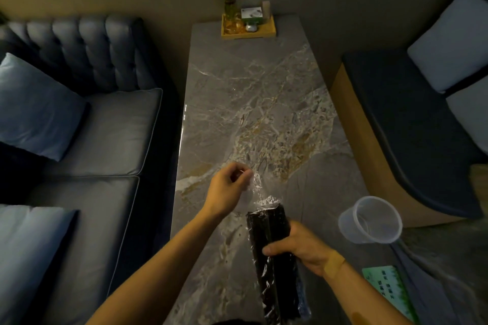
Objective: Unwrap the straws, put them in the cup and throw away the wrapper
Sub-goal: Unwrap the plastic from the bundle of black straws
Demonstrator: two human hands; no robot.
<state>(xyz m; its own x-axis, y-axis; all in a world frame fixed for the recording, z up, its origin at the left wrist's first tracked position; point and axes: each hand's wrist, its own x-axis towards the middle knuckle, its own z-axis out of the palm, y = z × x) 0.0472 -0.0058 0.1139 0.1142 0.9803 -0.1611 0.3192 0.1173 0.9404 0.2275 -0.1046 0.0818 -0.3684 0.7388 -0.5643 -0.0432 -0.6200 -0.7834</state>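
Note:
A bundle of black straws (266, 227) in a clear plastic wrapper (260, 191) is held over the marble table (237, 103). My right hand (298, 248) grips the bundle around its middle. My left hand (228, 187) pinches the loose, stretched end of the wrapper above the bundle's far end. A clear plastic cup (371, 220) stands near the table's right edge, to the right of the bundle, with nothing visible inside it.
A yellow tray (248, 30) with a small plant and boxes sits at the table's far end. A blue sofa (79, 119) with cushions runs along the left, a dark bench (412, 119) along the right. A green printed card (388, 290) lies at the near right.

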